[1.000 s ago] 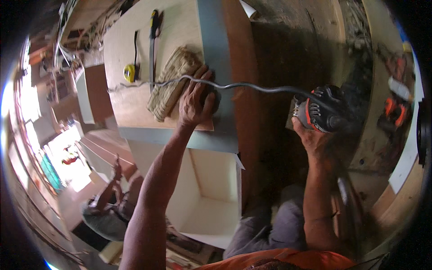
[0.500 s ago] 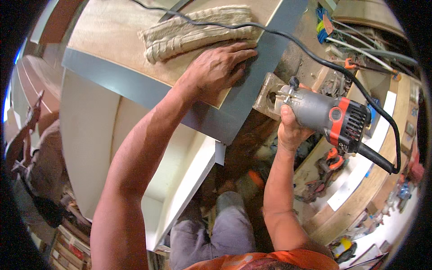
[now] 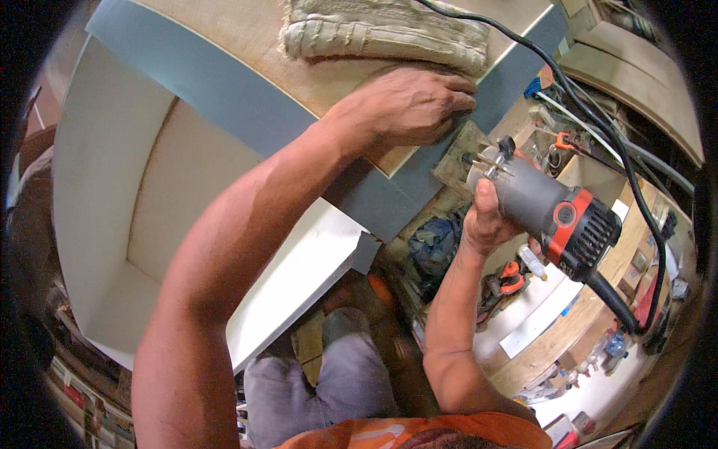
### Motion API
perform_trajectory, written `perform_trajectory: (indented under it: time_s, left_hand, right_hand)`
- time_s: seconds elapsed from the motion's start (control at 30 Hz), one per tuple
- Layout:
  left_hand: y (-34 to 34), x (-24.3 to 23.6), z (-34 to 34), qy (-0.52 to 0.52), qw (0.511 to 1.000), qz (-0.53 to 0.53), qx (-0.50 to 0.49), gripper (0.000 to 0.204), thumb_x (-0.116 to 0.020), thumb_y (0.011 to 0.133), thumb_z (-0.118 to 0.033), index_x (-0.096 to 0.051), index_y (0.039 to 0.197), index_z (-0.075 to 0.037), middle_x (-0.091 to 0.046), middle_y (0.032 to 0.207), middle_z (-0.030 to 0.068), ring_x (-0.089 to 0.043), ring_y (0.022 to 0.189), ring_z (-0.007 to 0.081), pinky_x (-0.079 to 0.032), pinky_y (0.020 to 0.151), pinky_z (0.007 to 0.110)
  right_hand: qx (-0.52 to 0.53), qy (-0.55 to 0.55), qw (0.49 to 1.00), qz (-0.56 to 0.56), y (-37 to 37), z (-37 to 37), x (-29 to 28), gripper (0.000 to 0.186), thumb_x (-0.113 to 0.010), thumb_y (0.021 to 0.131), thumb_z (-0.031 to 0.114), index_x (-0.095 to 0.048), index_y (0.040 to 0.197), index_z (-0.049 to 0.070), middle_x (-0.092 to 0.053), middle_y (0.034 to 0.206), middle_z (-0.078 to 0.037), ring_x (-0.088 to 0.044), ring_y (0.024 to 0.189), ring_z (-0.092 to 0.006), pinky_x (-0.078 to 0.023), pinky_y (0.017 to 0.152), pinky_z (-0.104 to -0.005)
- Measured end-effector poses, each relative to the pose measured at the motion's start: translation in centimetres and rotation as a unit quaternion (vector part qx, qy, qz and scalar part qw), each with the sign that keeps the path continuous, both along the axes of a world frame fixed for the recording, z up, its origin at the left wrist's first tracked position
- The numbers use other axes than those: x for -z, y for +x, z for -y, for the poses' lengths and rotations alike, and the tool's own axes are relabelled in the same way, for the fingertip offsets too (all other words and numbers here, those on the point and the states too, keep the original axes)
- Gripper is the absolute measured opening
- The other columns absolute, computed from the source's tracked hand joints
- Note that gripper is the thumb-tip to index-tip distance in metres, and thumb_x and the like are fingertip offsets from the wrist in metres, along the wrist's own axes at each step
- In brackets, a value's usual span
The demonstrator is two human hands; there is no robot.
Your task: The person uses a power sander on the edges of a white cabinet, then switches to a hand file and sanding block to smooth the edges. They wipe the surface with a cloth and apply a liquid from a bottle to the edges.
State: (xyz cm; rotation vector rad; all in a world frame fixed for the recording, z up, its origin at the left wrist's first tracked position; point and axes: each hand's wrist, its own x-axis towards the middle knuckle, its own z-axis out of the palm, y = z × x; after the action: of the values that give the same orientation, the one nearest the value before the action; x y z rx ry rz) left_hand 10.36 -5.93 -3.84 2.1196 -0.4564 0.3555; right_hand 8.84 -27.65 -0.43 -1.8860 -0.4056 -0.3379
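Observation:
My left hand (image 3: 419, 105) rests on the plywood board (image 3: 235, 30) beside a folded cream cloth (image 3: 385, 34), fingers curled over the board's edge at the grey laminate strip (image 3: 505, 78). My right hand (image 3: 486, 217) grips a grey, black and red corded trim router (image 3: 546, 209) sideways by its body. The router's square clear base (image 3: 456, 161) faces left, beside the grey edge; whether it touches cannot be told. Its black cord (image 3: 632, 191) loops up and across the cloth.
An open white cabinet box (image 3: 157, 194) lies below the board on the left. At right are orange-handled tools (image 3: 511, 278), a white bottle (image 3: 532, 260), metal tubes (image 3: 666, 168) and a cluttered wooden bench (image 3: 553, 348). Part of another person (image 3: 30, 179) shows at far left.
The view has swung, shifting the board and cabinet in the picture. The router is turned more sideways than a second ago, its base near the grey edge. My left hand stays beside the cloth.

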Motion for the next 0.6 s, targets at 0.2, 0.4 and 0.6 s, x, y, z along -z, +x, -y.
perform_trajectory:
  time_s: [0.2,0.4,0.6]
  left_hand:
    - [0.5,-0.1,-0.3,0.034,0.995,-0.063,0.066,0.041,-0.056,0.085,-0.017,-0.063,0.125,-0.008,-0.058,0.134,0.0188,-0.06,0.114,0.0389,-0.051,0.094,0.046]
    - [0.5,0.4,0.2,0.014,0.997,-0.045,0.066,0.028,-0.057,0.085,-0.017,-0.068,0.108,-0.007,-0.062,0.124,0.0176,-0.063,0.106,0.0372,-0.053,0.088,0.045]
    - [0.9,1.0,0.3,0.012,0.997,0.036,0.068,0.013,-0.059,0.081,-0.018,-0.065,0.083,-0.006,-0.065,0.095,0.0128,-0.065,0.09,0.0332,-0.055,0.075,0.043]
  right_hand:
    - [-0.012,-0.01,0.999,0.029,0.1,-0.7,-0.2,0.07,-0.074,0.066,0.021,-0.047,0.126,-0.002,-0.056,0.114,-0.016,-0.059,0.102,-0.0278,-0.049,0.096,-0.0428]
    - [-0.019,-0.014,1.0,0.019,0.4,0.0,0.1,0.075,-0.076,0.069,0.032,-0.043,0.127,-0.001,-0.055,0.114,-0.016,-0.057,0.1,-0.0305,-0.045,0.095,-0.0447]
    - [-0.003,-0.031,0.999,0.034,0.4,-0.5,0.1,0.071,-0.075,0.068,0.034,-0.048,0.122,-0.001,-0.055,0.112,-0.015,-0.057,0.099,-0.0303,-0.046,0.094,-0.0444]
